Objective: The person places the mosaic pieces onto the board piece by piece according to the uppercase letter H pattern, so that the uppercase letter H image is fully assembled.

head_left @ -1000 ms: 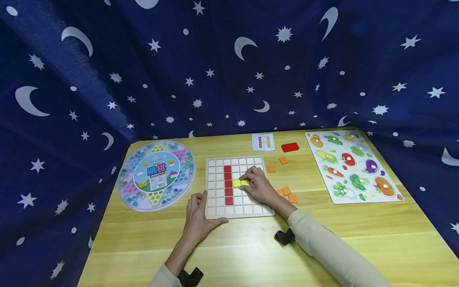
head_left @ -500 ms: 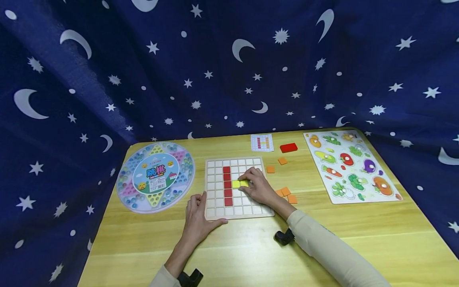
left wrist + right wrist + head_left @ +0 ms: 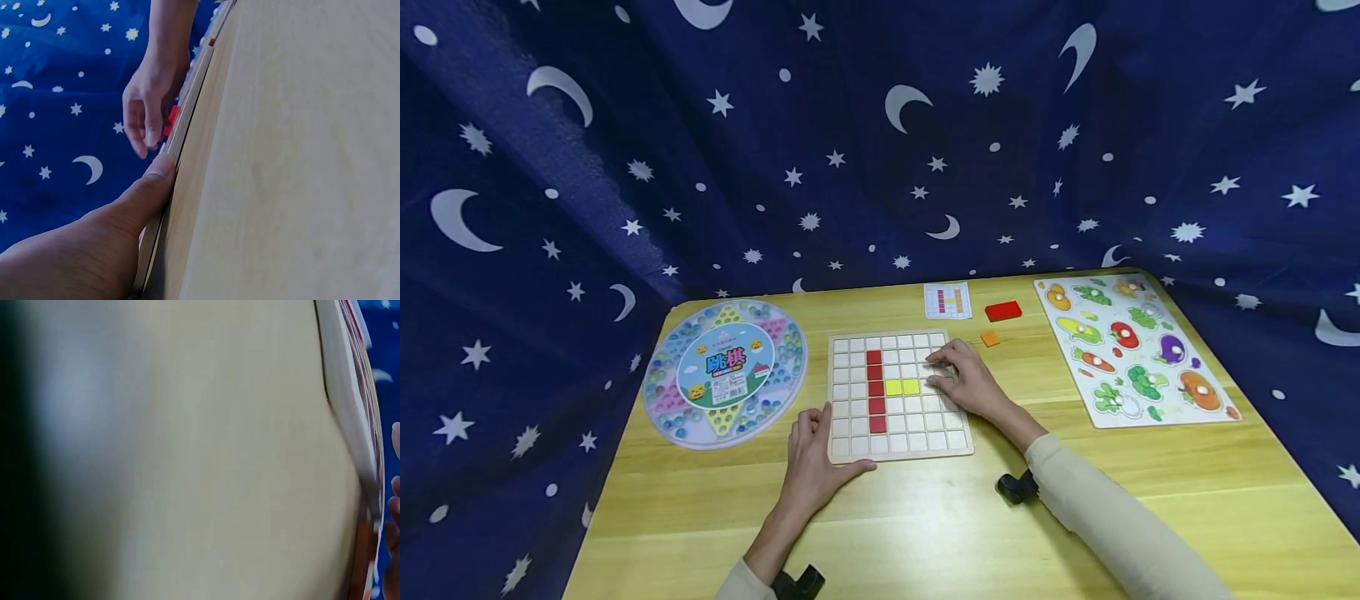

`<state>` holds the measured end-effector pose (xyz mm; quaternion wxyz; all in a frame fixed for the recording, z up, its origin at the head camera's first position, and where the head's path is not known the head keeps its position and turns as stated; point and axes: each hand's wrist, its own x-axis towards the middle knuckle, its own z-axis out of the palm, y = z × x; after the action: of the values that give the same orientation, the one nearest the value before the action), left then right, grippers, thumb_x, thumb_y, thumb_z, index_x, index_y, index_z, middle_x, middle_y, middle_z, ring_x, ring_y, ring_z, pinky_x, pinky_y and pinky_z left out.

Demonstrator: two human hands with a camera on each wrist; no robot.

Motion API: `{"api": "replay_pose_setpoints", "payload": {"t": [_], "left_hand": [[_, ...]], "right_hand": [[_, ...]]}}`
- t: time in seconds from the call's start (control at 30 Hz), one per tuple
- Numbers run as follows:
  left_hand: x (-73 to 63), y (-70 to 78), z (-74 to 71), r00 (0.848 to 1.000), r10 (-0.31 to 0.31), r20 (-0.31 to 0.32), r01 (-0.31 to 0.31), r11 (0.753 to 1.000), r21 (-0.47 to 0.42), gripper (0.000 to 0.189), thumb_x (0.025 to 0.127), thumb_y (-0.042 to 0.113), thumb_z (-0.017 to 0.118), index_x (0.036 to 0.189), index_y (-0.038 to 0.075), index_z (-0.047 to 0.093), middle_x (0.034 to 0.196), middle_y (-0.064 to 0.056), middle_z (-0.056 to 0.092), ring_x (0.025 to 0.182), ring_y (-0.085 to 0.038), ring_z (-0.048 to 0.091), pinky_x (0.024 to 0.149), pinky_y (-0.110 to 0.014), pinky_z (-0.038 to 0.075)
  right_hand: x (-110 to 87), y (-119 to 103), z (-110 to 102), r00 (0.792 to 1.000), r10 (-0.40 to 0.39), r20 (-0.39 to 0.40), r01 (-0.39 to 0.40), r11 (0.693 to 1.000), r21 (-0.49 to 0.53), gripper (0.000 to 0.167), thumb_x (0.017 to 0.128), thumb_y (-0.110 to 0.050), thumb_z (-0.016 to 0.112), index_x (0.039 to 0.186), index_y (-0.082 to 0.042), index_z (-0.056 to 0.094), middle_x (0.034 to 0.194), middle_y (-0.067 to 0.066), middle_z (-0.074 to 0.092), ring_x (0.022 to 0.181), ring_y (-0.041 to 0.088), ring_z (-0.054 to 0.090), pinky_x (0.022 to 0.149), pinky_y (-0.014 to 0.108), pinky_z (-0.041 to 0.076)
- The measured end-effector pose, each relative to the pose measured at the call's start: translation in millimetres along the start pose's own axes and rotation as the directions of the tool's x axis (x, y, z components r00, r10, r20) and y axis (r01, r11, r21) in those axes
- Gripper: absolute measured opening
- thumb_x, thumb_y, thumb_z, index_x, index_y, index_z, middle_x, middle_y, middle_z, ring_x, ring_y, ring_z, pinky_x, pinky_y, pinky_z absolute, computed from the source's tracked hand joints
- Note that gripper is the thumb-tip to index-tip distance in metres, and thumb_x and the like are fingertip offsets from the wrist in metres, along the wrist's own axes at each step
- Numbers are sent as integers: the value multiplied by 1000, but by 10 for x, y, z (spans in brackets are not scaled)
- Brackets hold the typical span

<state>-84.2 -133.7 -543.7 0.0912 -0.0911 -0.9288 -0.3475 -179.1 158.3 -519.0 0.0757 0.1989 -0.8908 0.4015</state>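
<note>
A square wooden grid board point(image 3: 859, 446) lies mid-table, with a column of red tiles point(image 3: 876, 389) and two yellow tiles point(image 3: 902, 387) in its cells. At its near left corner rests my left hand point(image 3: 811, 467), thumb along the front edge and forefinger along the left edge. The left wrist view has that thumb point(image 3: 144, 194) against the board's rim. Over the board's right side hovers my right hand point(image 3: 966, 379), thumb and fingertips apart, nothing visible between them. One orange tile point(image 3: 990, 339) lies beyond it; other orange tiles are hidden behind the hand and forearm.
A pattern card point(image 3: 947, 301) and a red block point(image 3: 1003, 312) sit behind the board. To the left is a round Chinese checkers set point(image 3: 726, 367); to the right lies a vegetable peg puzzle point(image 3: 1138, 350). A starry curtain point(image 3: 880, 167) closes off the back.
My right hand has let go of the yellow tile and moved right, covering the orange tiles seen earlier. Both yellow tiles now show fully. The left hand stays at the corner.
</note>
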Motion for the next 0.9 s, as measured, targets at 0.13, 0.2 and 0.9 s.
{"api": "replay_pose_setpoints", "payload": {"t": [0.13,0.2,0.9], "left_hand": [[1,-4,6,1000,-8,4,8,1000,-3,113,55,57,90,147,13,43,111,-8,41,98,-21,36,85,-38,31],[-1,-11,10,1000,-8,3,8,1000,-2,113,55,57,90,147,12,43,111,-8,41,98,-21,36,85,-38,31],[-1,-9,14,1000,-5,1,5,1000,0,115,53,56,91,148,12,42,111,-8,41,98,-21,36,86,-38,31]], "right_hand": [[-24,158,-142,997,48,-52,-50,999,-20,27,83,-9,78,108,-4,69,107,10,59,103,27,50,91,44,39],[-32,222,-199,995,69,-74,-71,997,-30,29,82,-8,78,109,-3,69,106,11,59,103,28,50,90,45,38],[-49,445,-334,988,127,-83,-133,989,-67,28,84,-8,76,110,0,68,102,15,58,94,29,48,82,40,38]]}}
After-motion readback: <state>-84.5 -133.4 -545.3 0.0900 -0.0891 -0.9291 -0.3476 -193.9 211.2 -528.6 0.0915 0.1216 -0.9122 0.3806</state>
